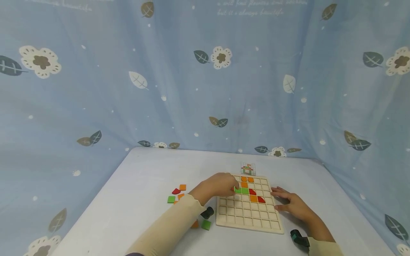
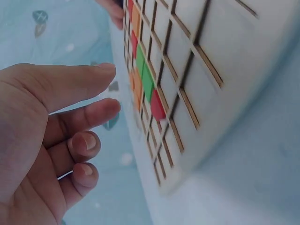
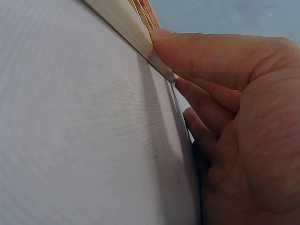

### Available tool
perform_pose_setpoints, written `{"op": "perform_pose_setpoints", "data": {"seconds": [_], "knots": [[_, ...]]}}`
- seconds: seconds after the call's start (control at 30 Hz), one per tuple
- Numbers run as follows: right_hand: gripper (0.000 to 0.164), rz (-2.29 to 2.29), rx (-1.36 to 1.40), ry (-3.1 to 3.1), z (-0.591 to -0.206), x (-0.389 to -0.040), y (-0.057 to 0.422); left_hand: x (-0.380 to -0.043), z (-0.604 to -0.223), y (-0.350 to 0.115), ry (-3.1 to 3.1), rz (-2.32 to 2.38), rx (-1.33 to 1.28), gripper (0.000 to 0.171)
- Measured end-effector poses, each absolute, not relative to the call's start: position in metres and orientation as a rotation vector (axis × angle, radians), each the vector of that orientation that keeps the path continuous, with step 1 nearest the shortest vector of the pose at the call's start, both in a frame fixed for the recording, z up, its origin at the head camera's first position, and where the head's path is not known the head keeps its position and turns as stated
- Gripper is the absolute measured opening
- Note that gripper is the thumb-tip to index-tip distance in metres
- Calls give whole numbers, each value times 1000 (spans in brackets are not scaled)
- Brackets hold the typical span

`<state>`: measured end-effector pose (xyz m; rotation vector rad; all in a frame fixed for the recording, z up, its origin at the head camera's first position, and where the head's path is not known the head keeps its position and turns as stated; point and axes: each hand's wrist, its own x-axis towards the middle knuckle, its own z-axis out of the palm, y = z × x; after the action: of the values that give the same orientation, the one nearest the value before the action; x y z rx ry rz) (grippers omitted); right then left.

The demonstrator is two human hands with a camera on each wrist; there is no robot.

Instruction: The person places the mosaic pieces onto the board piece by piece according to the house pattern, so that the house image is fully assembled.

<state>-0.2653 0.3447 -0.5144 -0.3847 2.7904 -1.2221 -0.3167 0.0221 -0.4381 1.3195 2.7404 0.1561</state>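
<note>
A wooden grid board (image 1: 248, 213) lies on the table, with orange, green and red pieces set in several of its squares. My left hand (image 1: 221, 184) hovers over the board's upper left; in the left wrist view its thumb and forefinger are apart with nothing between them. Just past these fingertips a red piece (image 2: 158, 105) sits in the grid at the end of two green squares (image 2: 145, 75). At the board's right edge rests my right hand (image 1: 296, 205), its thumb (image 3: 201, 51) touching the wooden side and its fingers fairly straight.
Behind the board lies a small card (image 1: 248, 169) with a coloured grid picture. Loose pieces lie left of the board, among them a green square (image 1: 171, 199), a red piece (image 1: 176, 191) and an orange square (image 1: 182, 187). Another green square (image 1: 206, 224) is near the left forearm.
</note>
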Motion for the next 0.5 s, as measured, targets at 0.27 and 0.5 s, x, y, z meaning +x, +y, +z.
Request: {"op": "perform_pose_setpoints", "data": {"seconds": [0.27,0.5], "knots": [[63,-1209,-393,2798,-516,-266,347,-317,-439,-7,2766,240,1273,19],[63,-1220,-411,2791,-516,-265,346,-314,-438,-31,2798,240,1182,20]]}}
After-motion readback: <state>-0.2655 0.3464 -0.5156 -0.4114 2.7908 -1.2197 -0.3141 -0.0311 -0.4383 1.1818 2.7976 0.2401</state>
